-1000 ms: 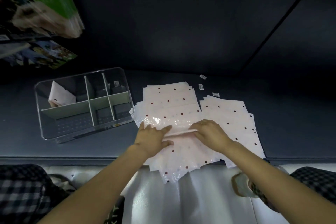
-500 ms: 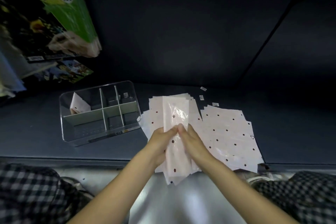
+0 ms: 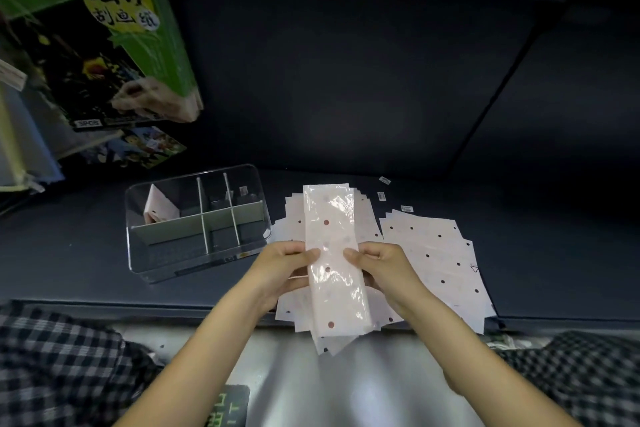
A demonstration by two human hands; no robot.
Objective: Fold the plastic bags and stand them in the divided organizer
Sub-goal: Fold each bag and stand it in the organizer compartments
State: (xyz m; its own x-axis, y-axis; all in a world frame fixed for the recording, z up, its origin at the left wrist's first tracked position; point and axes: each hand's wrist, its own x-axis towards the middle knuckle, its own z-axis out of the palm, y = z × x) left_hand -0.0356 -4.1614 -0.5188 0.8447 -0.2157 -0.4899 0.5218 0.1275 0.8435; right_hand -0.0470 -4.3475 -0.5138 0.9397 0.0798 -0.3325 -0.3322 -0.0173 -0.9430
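Since a second earlier, both hands had lifted the long folded strip of pink dotted plastic bag (image 3: 330, 263) off the pile. Left hand (image 3: 284, 265) and right hand (image 3: 381, 265) pinched its mid edges; thin, limp and slippery, it probably needed edge grips. Clear divided plastic organizer (image 3: 156, 260) sat at nine o'clock.

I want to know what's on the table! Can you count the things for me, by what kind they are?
Clear organizer: 1
Folded bag held in both hands: 1
Folded bag standing in the organizer: 1
Piles of flat dotted bags: 2
Small loose labels: 3
Total: 8
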